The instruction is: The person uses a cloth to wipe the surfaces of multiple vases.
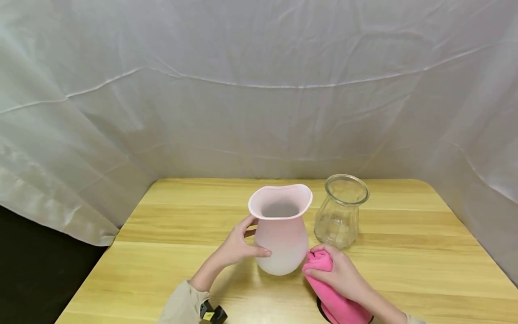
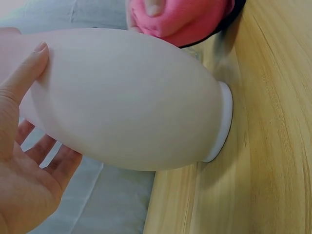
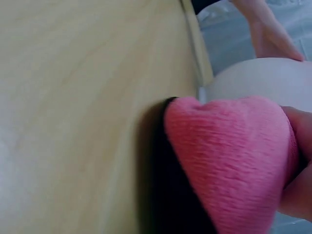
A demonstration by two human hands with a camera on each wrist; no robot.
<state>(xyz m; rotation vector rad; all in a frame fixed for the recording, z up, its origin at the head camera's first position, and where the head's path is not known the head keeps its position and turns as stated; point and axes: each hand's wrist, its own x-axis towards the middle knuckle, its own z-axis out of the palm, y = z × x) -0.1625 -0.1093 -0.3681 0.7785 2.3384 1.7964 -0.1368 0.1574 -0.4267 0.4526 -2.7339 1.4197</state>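
Note:
A pink vase [image 1: 281,245], paler toward its base and with a wavy flared rim, stands upright at the middle of the table. My left hand [image 1: 238,247] holds it from the left, thumb on the near side and fingers behind, as the left wrist view shows on the vase's body [image 2: 131,97]. Just right of the vase, my right hand [image 1: 344,273] grips a bunched pink cloth [image 1: 337,302] with a dark edge. In the right wrist view the fuzzy cloth [image 3: 229,156] lies close to the vase; whether they touch I cannot tell.
Behind the cloth and to the right stands a clear glass vase [image 1: 337,225] with a thick round rim. The light wooden table [image 1: 182,234] is backed by a hanging grey-white curtain [image 1: 259,126]. A small black object [image 1: 212,312] shows beside the left sleeve.

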